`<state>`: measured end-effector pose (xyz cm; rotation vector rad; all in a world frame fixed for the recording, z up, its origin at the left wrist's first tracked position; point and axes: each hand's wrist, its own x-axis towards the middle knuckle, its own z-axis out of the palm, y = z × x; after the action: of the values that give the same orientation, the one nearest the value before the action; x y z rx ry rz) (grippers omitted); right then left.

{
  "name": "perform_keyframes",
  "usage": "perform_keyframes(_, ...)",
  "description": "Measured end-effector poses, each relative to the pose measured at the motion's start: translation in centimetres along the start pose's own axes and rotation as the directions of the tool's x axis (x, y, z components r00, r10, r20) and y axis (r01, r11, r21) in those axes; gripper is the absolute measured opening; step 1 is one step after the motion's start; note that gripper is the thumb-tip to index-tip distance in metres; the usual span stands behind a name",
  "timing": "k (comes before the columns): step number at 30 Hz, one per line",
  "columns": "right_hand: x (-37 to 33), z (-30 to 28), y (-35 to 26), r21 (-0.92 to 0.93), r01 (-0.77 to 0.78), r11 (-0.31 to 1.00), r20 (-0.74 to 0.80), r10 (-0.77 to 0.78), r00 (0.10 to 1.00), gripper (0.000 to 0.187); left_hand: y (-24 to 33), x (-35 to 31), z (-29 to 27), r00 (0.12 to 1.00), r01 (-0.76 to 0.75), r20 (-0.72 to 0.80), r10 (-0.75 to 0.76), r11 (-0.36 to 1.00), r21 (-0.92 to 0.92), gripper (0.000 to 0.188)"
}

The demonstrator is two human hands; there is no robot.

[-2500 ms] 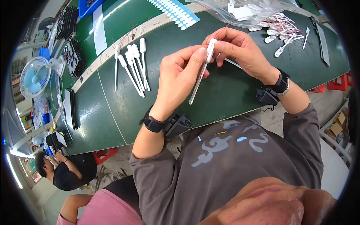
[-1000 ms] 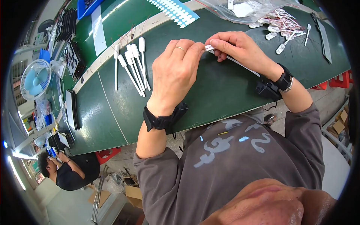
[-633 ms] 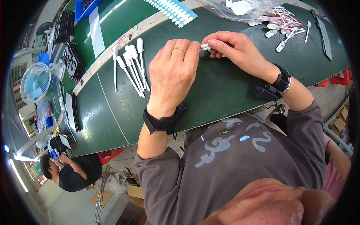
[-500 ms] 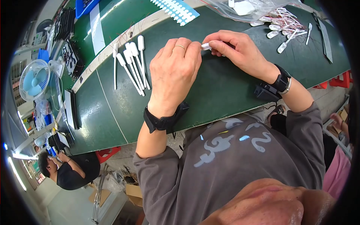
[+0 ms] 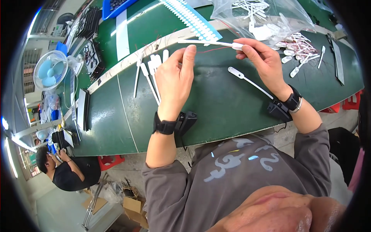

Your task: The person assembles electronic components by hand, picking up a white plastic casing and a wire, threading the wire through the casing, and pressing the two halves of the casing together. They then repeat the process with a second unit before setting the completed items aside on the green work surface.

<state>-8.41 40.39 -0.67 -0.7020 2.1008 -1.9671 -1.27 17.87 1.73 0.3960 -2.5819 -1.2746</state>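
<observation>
My right hand (image 5: 262,56) pinches the oblong head of a white long-stemmed plastic piece (image 5: 216,43) between thumb and fingers. Its thin stem points left, passing just above the thumb tip of my left hand (image 5: 176,75). That hand has its thumb raised and its fingers bent, with a gap between them; I see nothing gripped there. Below my right hand, a second white long-stemmed piece (image 5: 253,84) lies on the green table (image 5: 216,108), its oval head showing a small dark slot. Several similar white pieces (image 5: 144,69) lie left of my left hand, which partly covers them.
Red-wired white pieces (image 5: 299,50) are heaped at right, beside a clear plastic bag (image 5: 266,23) of white parts. A blue sheet with white tabs (image 5: 193,21) lies at the back. A dark flat strip (image 5: 337,60) is far right. Someone (image 5: 71,166) works at lower left.
My hands were together over a white piece and have moved apart. A white long-stemmed piece now lies on the table below my right hand, which holds another out with its stem leftward.
</observation>
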Motion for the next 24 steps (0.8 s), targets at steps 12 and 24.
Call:
perform_keyframes(12,0.2,0.3,-1.3,-0.164,-0.153,0.975,0.257,0.192,0.947,0.024,0.0,0.3,0.1,0.984,0.126,0.176,-0.019,0.772,-0.623,0.022)
perform_keyframes(24,0.0,0.5,-0.7,-0.376,0.214,0.901,0.242,-0.128,0.962,0.019,-0.6,0.5,0.6,0.99,0.119,0.142,-0.021,0.67,-0.733,0.021)
